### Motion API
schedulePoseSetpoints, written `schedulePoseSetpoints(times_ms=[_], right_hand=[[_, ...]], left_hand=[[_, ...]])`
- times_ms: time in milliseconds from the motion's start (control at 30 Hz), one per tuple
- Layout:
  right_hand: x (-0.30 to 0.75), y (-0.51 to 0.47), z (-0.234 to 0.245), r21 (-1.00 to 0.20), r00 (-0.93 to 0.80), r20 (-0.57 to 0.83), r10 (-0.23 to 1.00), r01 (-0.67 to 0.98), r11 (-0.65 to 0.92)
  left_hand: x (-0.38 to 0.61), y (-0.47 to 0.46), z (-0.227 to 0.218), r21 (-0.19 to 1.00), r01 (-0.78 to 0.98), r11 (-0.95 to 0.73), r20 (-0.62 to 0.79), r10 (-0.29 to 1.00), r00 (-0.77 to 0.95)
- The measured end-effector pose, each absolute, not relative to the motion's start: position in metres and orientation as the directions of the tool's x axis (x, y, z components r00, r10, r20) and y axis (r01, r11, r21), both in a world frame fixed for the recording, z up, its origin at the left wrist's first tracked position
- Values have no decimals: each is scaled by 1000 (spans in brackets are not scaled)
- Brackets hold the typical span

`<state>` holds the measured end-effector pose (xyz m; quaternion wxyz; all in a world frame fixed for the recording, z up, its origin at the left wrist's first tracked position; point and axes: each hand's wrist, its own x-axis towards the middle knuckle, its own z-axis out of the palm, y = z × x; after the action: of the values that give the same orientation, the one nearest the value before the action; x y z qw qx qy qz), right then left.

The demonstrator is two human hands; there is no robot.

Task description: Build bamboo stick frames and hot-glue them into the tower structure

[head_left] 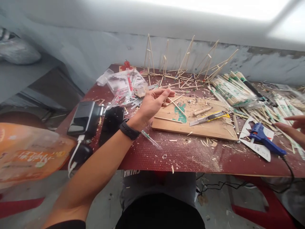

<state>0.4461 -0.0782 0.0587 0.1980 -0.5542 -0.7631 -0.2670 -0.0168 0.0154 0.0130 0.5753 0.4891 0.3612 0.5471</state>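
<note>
My left hand (pixel 154 101), a black watch (pixel 130 129) on its wrist, is closed in a pinch over the wooden board (pixel 166 128). A thin wooden stick (pixel 169 86) pokes up between thumb and fingers; its other end is largely hidden. Loose sticks (pixel 168 119), a pencil-like wooden rod (pixel 202 111) and a yellow utility knife (pixel 209 118) lie on the board. At the right edge, partly cut off, my right hand (pixel 295 129) is open with fingers stretched out, beside scattered chopsticks. The blue glue gun (pixel 265 139) rests left of it on a white card (pixel 258 150).
Stick frames (pixel 188 54) stand along the wall. Wrapped chopsticks (pixel 232 90) are heaped at the right. Left are plastic bags (pixel 124 82), a phone (pixel 111 122), a black box (pixel 83 117) and an orange bag (pixel 33 152). Shavings litter the red table (pixel 147 162); a cord (pixel 289 168) hangs over its edge.
</note>
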Motion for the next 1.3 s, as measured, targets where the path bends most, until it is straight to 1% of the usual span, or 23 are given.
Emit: schedulePoseSetpoints(times_ms=[33, 67, 100, 133, 167, 200, 233, 300, 333, 467, 567, 633, 667, 733, 800, 833, 867, 900, 933, 1000, 1067, 1200, 1300], right_hand=[[421, -75, 67, 281, -468, 622, 628, 882, 379], [392, -73, 74, 344, -578, 608, 545, 810, 475], [362, -70, 79, 378, -642, 594, 485, 755, 536], [332, -66, 83, 410, -723, 542, 427, 672, 617], [303, -63, 84, 445, -778, 502, 376, 606, 660], [278, -58, 83, 455, -815, 498, 297, 537, 711], [255, -53, 81, 469, -837, 492, 241, 488, 736], [219, -38, 74, 553, -881, 450, 144, 402, 730], [205, -30, 69, 573, -889, 443, 117, 381, 726], [172, 1, 53, 563, -829, 560, 1, 381, 733], [165, 11, 46, 536, -801, 598, -32, 369, 760], [165, 14, 46, 460, -767, 642, -6, 379, 803], [167, 16, 47, 388, -724, 689, 35, 410, 825], [171, 24, 51, 174, -578, 794, 190, 515, 839], [176, 41, 55, -107, -387, 832, 398, 592, 799], [179, 52, 56, -254, -313, 804, 506, 588, 768], [182, 64, 56, -397, -277, 744, 608, 548, 736], [184, 76, 54, -509, -281, 670, 688, 501, 700], [186, 86, 52, -592, -297, 595, 747, 466, 658], [187, 102, 43, -683, -350, 477, 806, 430, 590], [185, 109, 32, -716, -399, 412, 819, 414, 562], [179, 109, 13, -740, -472, 375, 798, 366, 564], [180, 110, 3, -703, -507, 378, 775, 388, 596]], left_hand=[[-16, 13, 14, 945, -326, -13, 78, 979, 188], [-16, 11, 16, 931, -363, 42, 46, 972, 231], [-16, 9, 17, 918, -388, 87, 22, 963, 267], [-16, 7, 17, 907, -404, 121, 5, 955, 298], [-16, 5, 18, 898, -414, 147, -5, 946, 325], [-16, 4, 18, 892, -421, 168, -12, 938, 347], [-17, 3, 17, 886, -426, 182, -15, 930, 366], [-16, 2, 16, 876, -438, 202, -11, 916, 401], [-16, 3, 15, 869, -447, 211, -7, 909, 416], [-12, 4, 15, 819, -523, 237, 12, 904, 428], [-11, 3, 19, 813, -527, 247, -2, 907, 421], [-11, 3, 20, 847, -466, 254, -37, 904, 426], [-12, 4, 20, 874, -419, 248, -55, 905, 421], [-15, 7, 18, 938, -303, 168, -50, 931, 361], [-18, 12, 13, 990, -133, -39, 70, 970, 234], [-20, 16, 10, 985, -19, -171, 172, 970, 169], [-22, 19, 7, 948, 113, -298, 283, 951, 126], [-24, 22, 3, 886, 241, -396, 378, 918, 118], [-25, 25, -1, 817, 341, -465, 447, 884, 134], [-28, 31, -9, 700, 469, -538, 505, 838, 208], [-29, 37, -16, 629, 530, -568, 502, 818, 280], [-27, 48, -25, 578, 587, -567, 456, 821, 343], [-23, 53, -28, 581, 596, -554, 437, 830, 345]])
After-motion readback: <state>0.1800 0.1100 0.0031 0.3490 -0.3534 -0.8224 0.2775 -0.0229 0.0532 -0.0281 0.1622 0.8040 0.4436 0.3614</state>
